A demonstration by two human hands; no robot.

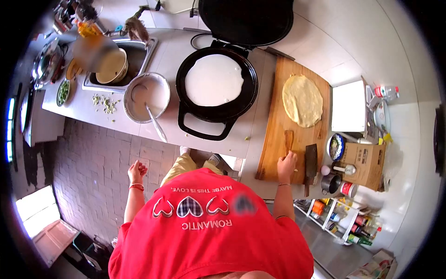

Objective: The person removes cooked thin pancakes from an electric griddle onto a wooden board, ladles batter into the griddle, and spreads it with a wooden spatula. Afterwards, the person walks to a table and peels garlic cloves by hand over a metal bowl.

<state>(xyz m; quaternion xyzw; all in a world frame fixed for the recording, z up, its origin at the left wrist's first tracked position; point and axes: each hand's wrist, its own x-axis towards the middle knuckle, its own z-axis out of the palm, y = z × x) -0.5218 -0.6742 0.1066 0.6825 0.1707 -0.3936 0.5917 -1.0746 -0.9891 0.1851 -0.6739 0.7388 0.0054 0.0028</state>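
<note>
My right hand (287,166) is closed around the handle of a wooden spatula (288,138), whose blade lies over the wooden cutting board (267,160). A cleaver (311,162) rests just right of that hand. Farther up the board lies a cooked flat pancake (302,101). Off the counter's front edge hangs my left hand (137,172), fingers curled in with nothing visible in them. Between the hands, a black electric griddle (202,123) stands with its lid (246,18) raised. White batter (213,80) is spread in a round across its plate.
Left of the griddle stands a metal bowl of batter (130,109) with a ladle (157,123) leaning in it. Chopped greens (104,103) lie scattered nearby. A sink (148,49) holds another bowl (121,76). To the right are a cardboard box (367,162), a metal cup (331,184) and a bottle rack (344,218).
</note>
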